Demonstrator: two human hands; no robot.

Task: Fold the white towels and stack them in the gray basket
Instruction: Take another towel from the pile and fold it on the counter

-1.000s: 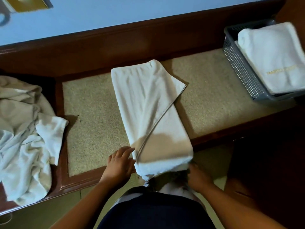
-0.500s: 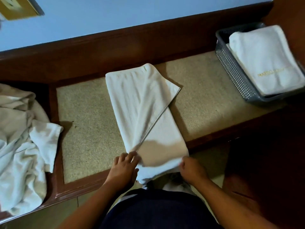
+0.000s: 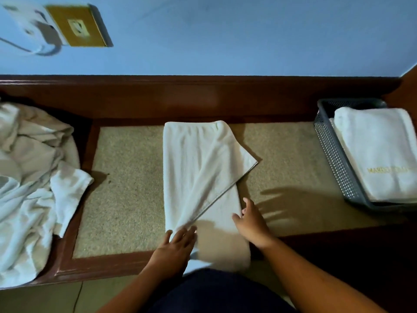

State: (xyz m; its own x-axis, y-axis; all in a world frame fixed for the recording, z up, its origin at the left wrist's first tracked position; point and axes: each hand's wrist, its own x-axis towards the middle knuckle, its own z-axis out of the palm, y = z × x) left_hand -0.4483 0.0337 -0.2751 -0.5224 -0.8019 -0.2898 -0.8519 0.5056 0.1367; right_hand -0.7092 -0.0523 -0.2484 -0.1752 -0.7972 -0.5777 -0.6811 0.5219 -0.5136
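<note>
Just below the blue wall, the beige bench bears a white towel; my left hand lies flat on it, right hand touching its edge, fingers spread.

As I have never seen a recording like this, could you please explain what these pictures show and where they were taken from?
No machine here: a person works bare-handed, filmed by a wide-angle camera worn on their head, looking down. On the tan padded bench lies a partly folded white towel. The left hand rests flat on its near end; the right hand, fingers spread, touches its right edge. Neither grips anything. A pile of unfolded towels sits at the left; the gray basket at the right holds folded towels.
</note>
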